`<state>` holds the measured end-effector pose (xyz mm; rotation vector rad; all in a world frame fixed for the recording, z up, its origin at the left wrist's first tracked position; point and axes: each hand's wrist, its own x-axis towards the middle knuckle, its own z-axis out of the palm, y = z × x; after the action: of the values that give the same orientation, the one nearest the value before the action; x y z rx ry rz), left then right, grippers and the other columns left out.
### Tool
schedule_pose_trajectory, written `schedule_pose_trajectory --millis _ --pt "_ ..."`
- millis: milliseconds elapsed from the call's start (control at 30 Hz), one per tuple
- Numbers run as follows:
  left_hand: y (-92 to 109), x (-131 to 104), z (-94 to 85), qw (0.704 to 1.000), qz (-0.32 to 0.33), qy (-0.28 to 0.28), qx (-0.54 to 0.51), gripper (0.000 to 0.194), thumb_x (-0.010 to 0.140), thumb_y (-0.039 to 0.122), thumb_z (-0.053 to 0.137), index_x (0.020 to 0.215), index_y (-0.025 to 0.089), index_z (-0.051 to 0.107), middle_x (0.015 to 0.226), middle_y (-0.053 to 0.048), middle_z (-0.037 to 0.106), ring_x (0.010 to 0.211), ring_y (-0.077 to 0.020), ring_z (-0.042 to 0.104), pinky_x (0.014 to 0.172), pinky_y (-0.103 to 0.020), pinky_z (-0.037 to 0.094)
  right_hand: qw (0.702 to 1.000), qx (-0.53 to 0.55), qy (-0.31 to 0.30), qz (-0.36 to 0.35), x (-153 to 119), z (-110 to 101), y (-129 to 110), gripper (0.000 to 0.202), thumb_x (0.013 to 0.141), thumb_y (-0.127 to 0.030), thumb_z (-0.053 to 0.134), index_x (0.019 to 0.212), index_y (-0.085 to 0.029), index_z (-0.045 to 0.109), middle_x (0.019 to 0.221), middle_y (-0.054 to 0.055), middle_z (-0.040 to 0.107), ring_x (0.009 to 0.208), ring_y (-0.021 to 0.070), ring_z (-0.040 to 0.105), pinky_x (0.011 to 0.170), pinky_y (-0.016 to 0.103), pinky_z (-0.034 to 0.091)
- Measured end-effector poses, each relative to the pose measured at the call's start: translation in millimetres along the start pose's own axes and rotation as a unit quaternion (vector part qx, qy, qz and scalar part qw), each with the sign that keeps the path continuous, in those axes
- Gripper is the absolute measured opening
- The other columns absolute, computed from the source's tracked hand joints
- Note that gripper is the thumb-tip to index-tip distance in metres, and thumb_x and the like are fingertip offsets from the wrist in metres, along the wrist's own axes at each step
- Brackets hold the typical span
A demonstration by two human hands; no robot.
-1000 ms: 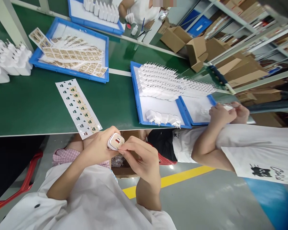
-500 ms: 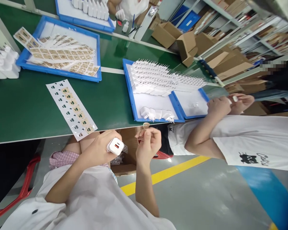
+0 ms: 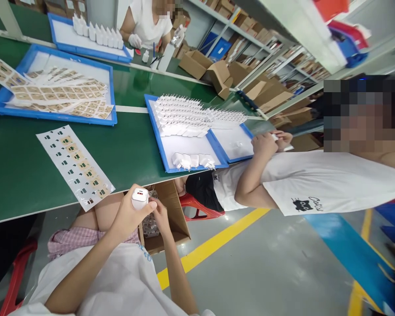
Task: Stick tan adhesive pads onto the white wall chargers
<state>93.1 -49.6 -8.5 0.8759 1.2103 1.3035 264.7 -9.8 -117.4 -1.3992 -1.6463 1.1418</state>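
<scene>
In my left hand [image 3: 127, 219] is a white USB charger [image 3: 140, 199], its port face with a red slot turned up towards me. My right hand [image 3: 161, 215] has its fingertips pinched together at the charger's right side, by my left thumb; whatever they hold is hidden there. On the green table, a sheet of tan stickers [image 3: 75, 166] lies left of my hands, with part of its stickers gone. A blue tray [image 3: 166, 160] beyond my hands holds many upright white chargers [image 3: 181, 116] and several lying down [image 3: 192, 161].
Another blue tray [image 3: 110, 72] holds stacked sticker sheets [image 3: 59, 92]. A cardboard box [image 3: 174, 206] with small bagged pieces stands below the table edge. A co-worker [image 3: 283, 180] sits at the right, handling a white piece. Another person [image 3: 148, 26] sits across the table.
My right hand has moved left and down to the charger; the small yellowish sticker it pinched no longer shows. The charger has tilted more upright. The view has swung right.
</scene>
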Motion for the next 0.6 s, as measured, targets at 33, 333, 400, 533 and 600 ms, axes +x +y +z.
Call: schedule_pose_trajectory --millis 33,333,400,533,600 --pt "-2.5 3.2 6.5 1.000 0.001 0.021 -0.018 0.031 0.081 0.040 0.077 0.098 0.021 0.059 0.091 0.000 0.061 0.080 -0.0138 0.057 0.072 -0.024 0.047 1.000 0.023 -0.003 -0.012 0.5 -2.6 -8.3 0.057 0.098 -0.067 0.056 0.125 -0.018 0.068 0.119 0.012 0.075 0.105 0.0258 0.074 0.091 0.044 0.063" --pt "-32.3 13.9 42.7 0.993 -0.012 -0.035 -0.109 0.059 0.086 0.058 0.073 0.132 0.024 0.058 0.139 -0.012 0.063 0.128 -0.0286 0.060 0.113 -0.042 0.043 0.985 0.086 0.092 -0.114 -10.7 -21.0 -75.1 0.040 0.088 -0.048 0.074 0.119 -0.023 0.076 0.114 0.010 0.081 0.098 0.0254 0.077 0.086 0.037 0.063" --pt "-42.2 15.5 42.1 0.993 -0.031 -0.061 -0.098 0.067 0.085 0.060 0.073 0.138 0.024 0.054 0.144 -0.014 0.060 0.132 -0.0308 0.057 0.116 -0.046 0.040 0.973 0.018 0.196 -0.121 13.0 -53.6 -71.3 0.045 0.083 -0.053 0.076 0.114 -0.021 0.078 0.112 0.011 0.081 0.098 0.0271 0.076 0.087 0.039 0.063" --pt "-54.1 18.0 37.6 0.995 -0.049 -0.049 -0.073 0.066 0.087 0.062 0.070 0.137 0.021 0.053 0.139 -0.017 0.063 0.124 -0.0307 0.062 0.115 -0.051 0.041 0.933 -0.048 0.349 -0.072 85.4 -146.0 -57.5 0.068 0.083 -0.066 0.061 0.123 -0.013 0.073 0.112 0.016 0.079 0.094 0.0296 0.075 0.089 0.046 0.060" --pt "-52.4 19.3 34.0 0.996 -0.041 -0.028 -0.068 0.062 0.089 0.061 0.067 0.135 0.021 0.055 0.137 -0.017 0.064 0.121 -0.0295 0.063 0.113 -0.050 0.042 0.922 -0.082 0.377 -0.039 119.2 -186.0 -50.5 0.075 0.080 -0.067 0.058 0.124 -0.007 0.072 0.114 0.022 0.078 0.099 0.0342 0.075 0.091 0.050 0.058"
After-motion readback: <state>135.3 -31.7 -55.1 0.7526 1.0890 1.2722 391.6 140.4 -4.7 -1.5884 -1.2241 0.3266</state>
